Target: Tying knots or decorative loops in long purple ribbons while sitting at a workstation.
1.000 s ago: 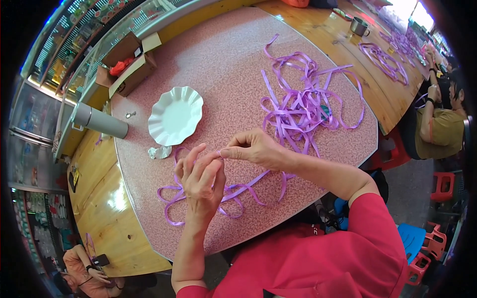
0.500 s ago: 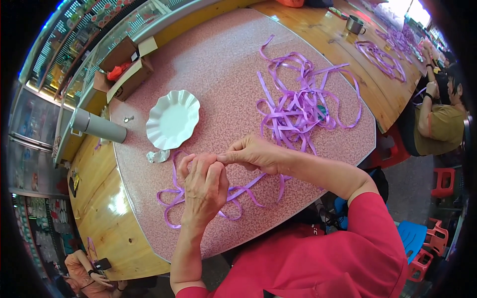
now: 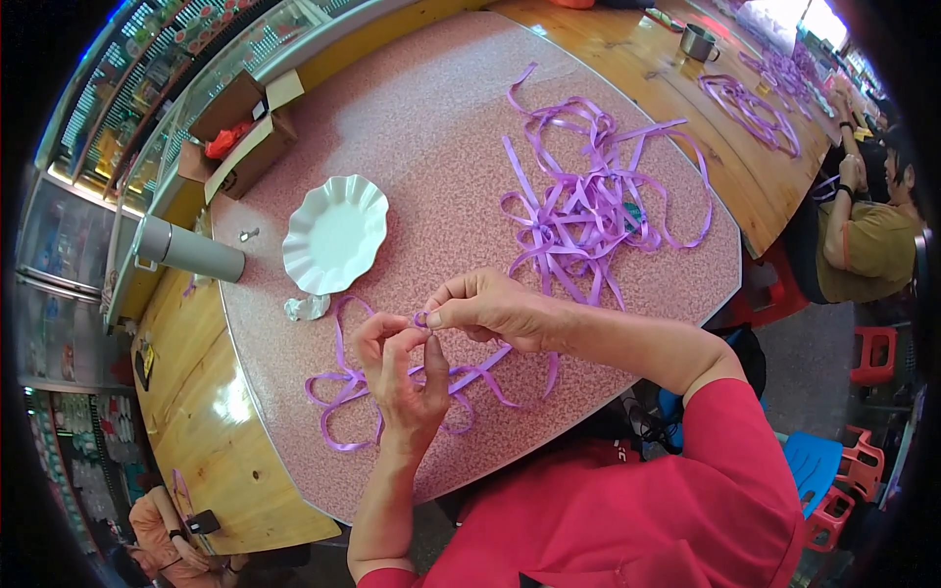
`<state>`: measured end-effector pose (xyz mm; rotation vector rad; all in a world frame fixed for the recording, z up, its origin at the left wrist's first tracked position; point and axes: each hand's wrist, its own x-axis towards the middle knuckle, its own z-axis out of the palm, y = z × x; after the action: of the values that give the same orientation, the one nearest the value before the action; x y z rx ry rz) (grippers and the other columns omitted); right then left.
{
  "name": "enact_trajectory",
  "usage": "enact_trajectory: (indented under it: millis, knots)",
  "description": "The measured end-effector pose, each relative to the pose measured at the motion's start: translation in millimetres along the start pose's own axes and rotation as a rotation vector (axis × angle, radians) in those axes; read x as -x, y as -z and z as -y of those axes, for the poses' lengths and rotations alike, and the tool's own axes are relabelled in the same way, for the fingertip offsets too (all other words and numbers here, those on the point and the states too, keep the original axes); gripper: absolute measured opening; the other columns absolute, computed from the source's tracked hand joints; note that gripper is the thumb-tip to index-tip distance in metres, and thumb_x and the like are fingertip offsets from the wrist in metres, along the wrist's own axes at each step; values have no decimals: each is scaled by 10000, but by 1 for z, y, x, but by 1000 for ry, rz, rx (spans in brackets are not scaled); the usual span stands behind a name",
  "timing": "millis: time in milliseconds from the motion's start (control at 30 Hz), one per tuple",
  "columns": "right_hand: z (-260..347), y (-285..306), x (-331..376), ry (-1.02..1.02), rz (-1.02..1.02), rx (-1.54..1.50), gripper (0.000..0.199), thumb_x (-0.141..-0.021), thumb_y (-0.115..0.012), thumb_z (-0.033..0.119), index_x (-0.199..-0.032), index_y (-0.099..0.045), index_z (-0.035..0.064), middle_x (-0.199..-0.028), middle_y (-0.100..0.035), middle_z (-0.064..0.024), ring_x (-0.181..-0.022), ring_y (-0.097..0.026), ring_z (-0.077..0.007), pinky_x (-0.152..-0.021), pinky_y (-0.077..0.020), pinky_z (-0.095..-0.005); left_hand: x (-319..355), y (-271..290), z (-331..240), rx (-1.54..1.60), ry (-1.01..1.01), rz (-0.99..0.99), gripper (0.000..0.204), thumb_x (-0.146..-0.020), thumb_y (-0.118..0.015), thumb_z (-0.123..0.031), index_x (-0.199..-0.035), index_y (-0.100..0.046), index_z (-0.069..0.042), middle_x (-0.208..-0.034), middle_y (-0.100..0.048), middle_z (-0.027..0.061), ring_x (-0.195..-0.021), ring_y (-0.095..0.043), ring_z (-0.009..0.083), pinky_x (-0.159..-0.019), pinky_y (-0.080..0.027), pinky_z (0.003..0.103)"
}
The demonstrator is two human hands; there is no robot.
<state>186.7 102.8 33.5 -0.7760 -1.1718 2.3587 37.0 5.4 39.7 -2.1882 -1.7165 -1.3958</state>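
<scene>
A purple ribbon [image 3: 343,386] runs in loops over the pink speckled table under my hands. Fingertip to fingertip, both hands meet above it, pinching a small curl of the ribbon. My left hand [image 3: 405,377] has thumb and forefinger closed at that curl, its other fingers bent. My right hand [image 3: 490,306] comes from the right, thumb and forefinger closed on the same curl. Farther right lies a large tangled heap of purple ribbon [image 3: 588,211], with a small green piece among it.
A white scalloped plate [image 3: 336,235], a crumpled white tissue [image 3: 307,308], a grey tumbler [image 3: 191,248] and an open cardboard box [image 3: 250,147] stand at left. A metal mug [image 3: 698,43] and more ribbon [image 3: 750,113] lie far right. Other people sit at the right and lower left.
My left hand has turned and its fingers have opened out somewhat, so the small ribbon curl between the fingertips now shows. My right hand stays close to the same place.
</scene>
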Motion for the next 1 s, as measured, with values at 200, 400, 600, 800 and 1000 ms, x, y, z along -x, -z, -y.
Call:
enact_trajectory:
  millis: [200,400,600,800,1000]
  knots:
    - [-11,2,-3,270,13,98,122,-889,-674,138,-975,-678,52,-748,-570,41,-613,-473,-34,-497,-349,-216,11,1,10,669,534,63,108,-890,-619,-9,-983,-566,-24,-1033,-544,110,-952,-531,184,-854,-424,300]
    - [-10,7,-5,889,-77,742,181,-815,-696,46,-992,-684,82,-847,-604,-29,-773,-617,-145,-605,-483,-275,-10,4,8,1350,903,11,66,-929,-590,-47,-994,-580,-45,-964,-574,35,-876,-534,111,-835,-427,268]
    - [-9,7,-1,1178,-259,1134,246,-741,-735,46,-969,-689,123,-871,-603,-41,-697,-634,-197,-548,-500,-309,-8,0,15,893,640,-3,51,-920,-627,-29,-951,-594,-52,-969,-552,11,-872,-514,82,-810,-423,235]
    - [-10,7,-1,1231,-349,1312,270,-726,-764,99,-980,-688,152,-890,-602,-8,-664,-627,-157,-494,-473,-289,-4,-5,14,866,715,-1,55,-932,-614,-23,-983,-617,-44,-990,-570,7,-904,-538,79,-834,-433,234]
    - [-12,9,-4,1211,-360,1293,246,-743,-763,90,-972,-686,135,-873,-609,-14,-669,-637,-165,-495,-480,-295,-5,-3,9,1036,791,-1,139,-932,-629,-29,-1070,-635,-16,-1090,-621,50,-992,-584,102,-883,-464,243]
